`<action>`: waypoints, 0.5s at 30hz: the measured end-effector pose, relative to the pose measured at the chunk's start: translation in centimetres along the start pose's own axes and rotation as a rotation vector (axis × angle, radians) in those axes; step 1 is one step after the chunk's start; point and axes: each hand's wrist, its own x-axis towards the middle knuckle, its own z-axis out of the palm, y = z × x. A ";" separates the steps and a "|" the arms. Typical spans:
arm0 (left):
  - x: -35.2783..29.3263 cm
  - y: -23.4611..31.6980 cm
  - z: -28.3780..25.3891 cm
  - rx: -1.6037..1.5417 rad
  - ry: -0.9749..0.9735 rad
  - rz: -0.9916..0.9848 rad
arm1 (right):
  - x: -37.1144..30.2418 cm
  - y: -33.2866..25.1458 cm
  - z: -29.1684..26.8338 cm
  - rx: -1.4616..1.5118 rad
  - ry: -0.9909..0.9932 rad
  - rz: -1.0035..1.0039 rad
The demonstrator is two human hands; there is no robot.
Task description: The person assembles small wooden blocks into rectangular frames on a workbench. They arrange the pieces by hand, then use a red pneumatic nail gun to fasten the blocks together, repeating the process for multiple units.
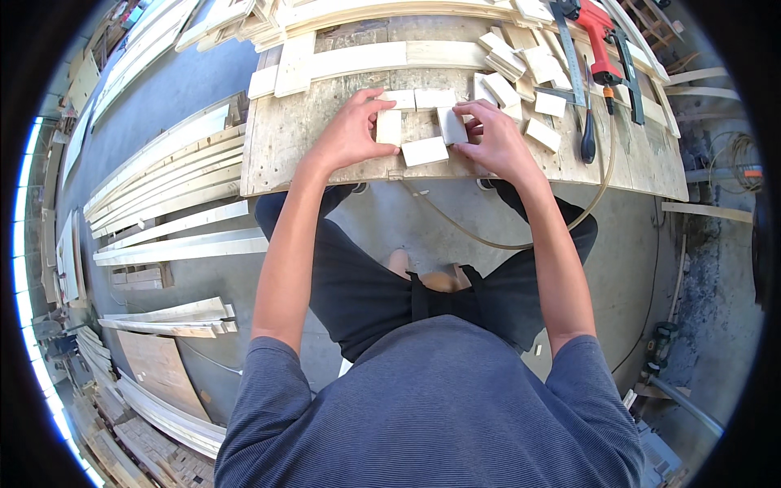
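Several small pale wooden blocks lie in a rough ring near the front edge of the workbench (325,154). My left hand (348,134) curves around the left block (389,128), thumb at its near end and fingers at its far end, close to the far left block (399,99). On the other side, my right hand (498,140) grips the right block (450,126) between thumb and fingers. The far right block (435,99) sits beside the far left one. A near block (425,151) lies slightly tilted between my two hands.
Loose blocks (543,136) are scattered right of my right hand. Beyond them lie a screwdriver (588,142), a metal square (569,61) and a red air nailer (598,37), its hose (606,171) drooping over the bench edge. Wooden strips (358,58) line the back; boards (163,183) are stacked left.
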 end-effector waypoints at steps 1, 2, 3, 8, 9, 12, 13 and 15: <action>0.0 0.1 0.0 0.000 -0.001 -0.001 | -0.1 0.0 -0.1 0.006 -0.008 0.006; 0.1 0.1 0.0 0.006 0.001 0.007 | -0.2 0.0 -0.2 0.011 -0.016 0.013; 0.0 -0.2 0.0 0.014 0.007 0.011 | -0.1 -0.3 -0.3 0.018 -0.027 0.014; -0.4 -1.4 0.4 -0.043 0.014 0.025 | -2.4 -3.2 0.0 -0.200 0.072 -0.228; -0.5 -1.3 0.2 -0.061 -0.011 0.035 | -2.9 -3.8 0.4 -0.240 0.076 -0.293; -0.1 -1.7 -0.9 -0.084 -0.074 0.053 | -3.3 -3.9 2.8 -0.457 0.045 -0.366; 0.1 -1.9 -1.2 -0.086 -0.092 0.057 | -3.2 -3.8 3.4 -0.496 0.062 -0.400; 0.4 -1.8 -1.5 -0.068 -0.129 0.037 | -3.8 -3.9 3.7 -0.467 0.022 -0.349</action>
